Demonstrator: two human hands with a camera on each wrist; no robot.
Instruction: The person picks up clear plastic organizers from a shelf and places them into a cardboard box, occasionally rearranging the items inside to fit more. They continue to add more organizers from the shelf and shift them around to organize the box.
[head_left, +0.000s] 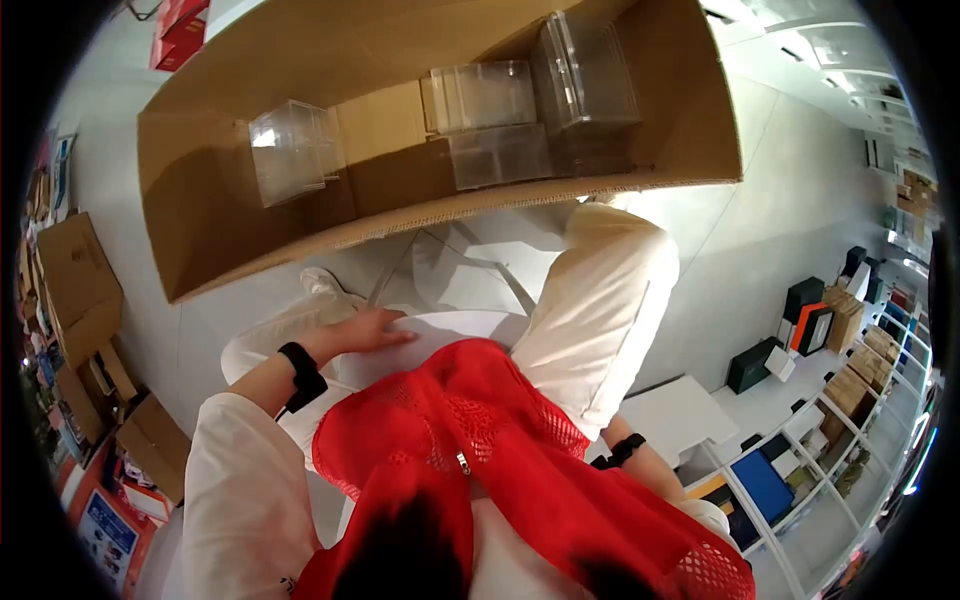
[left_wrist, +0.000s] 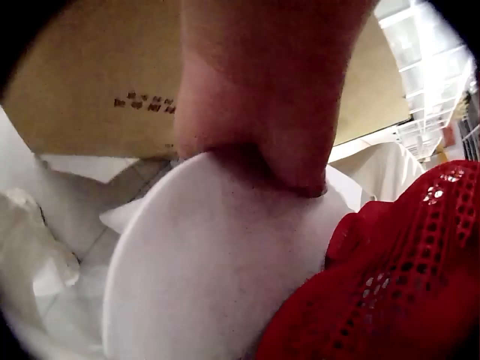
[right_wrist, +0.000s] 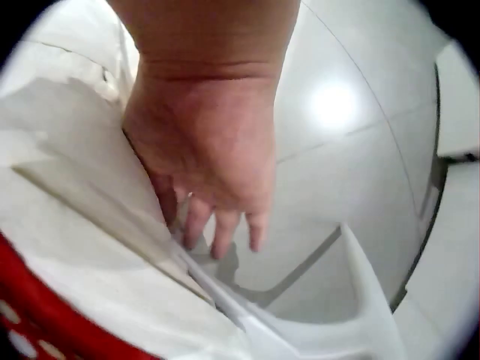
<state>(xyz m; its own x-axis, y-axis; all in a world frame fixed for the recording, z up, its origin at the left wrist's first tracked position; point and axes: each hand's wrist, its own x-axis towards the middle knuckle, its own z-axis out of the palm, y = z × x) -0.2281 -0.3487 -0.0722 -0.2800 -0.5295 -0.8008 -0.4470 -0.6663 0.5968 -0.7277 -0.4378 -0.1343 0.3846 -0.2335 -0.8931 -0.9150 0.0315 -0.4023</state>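
My left hand (head_left: 372, 331) rests at the edge of a rounded white seat (head_left: 470, 324), its visible fingers extended; in the left wrist view the hand (left_wrist: 259, 150) lies against the white seat (left_wrist: 202, 270), fingertips hidden. On the right side, my hand (right_wrist: 210, 165) hangs down beside the white trouser leg (right_wrist: 82, 187), its loosely spread fingers near a white chair frame (right_wrist: 277, 330). Whether they touch it I cannot tell. In the head view that hand is hidden, with only the wrist showing. Red mesh clothing (head_left: 450, 410) covers the lap.
A large open cardboard box (head_left: 400, 205) stands in front, with several clear plastic containers (head_left: 490, 95) inside, one (head_left: 290, 150) apart at its left. Flattened cardboard (head_left: 80, 285) lies at the left. A white table (head_left: 675, 415) and a white rack (head_left: 815, 500) stand at the right.
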